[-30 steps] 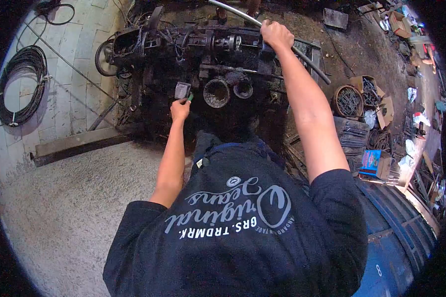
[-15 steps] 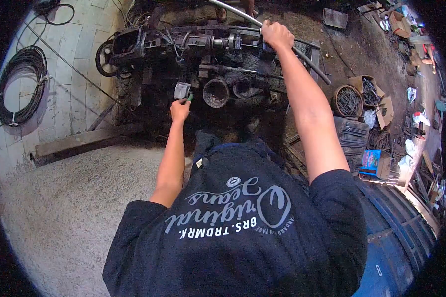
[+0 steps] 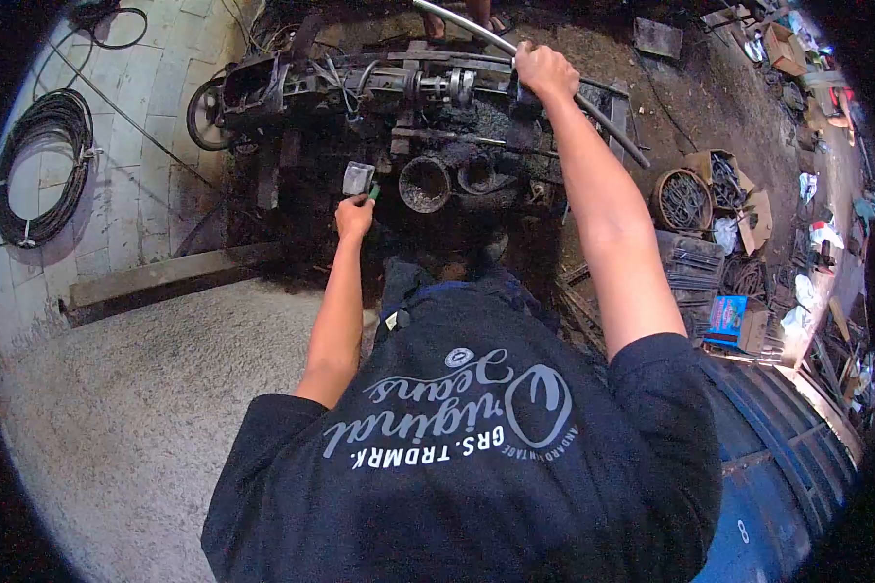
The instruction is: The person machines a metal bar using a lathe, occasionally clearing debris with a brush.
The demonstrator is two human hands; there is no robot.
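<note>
My right hand (image 3: 546, 74) is wrapped round a long metal bar (image 3: 472, 31), which slants across the far side of a dark, greasy machine (image 3: 379, 83). Its thicker, darker end (image 3: 612, 130) runs down to the right past my fist. On the near side of the machine, my left hand (image 3: 353, 216) has its fingers curled just below a small grey box (image 3: 358, 179). A narrow green piece (image 3: 374, 193) shows at its fingertips; I cannot tell what it belongs to. To the right of this hand sits a round, open-mouthed container (image 3: 424, 185) with grainy material inside.
A handwheel (image 3: 204, 115) stands at the machine's left end. Coiled black cable (image 3: 39, 170) lies on the tiles. Boxes of metal rods (image 3: 685, 199) and a blue metal cabinet (image 3: 758, 496) are on my right. Another person's feet (image 3: 436, 24) show beyond the machine.
</note>
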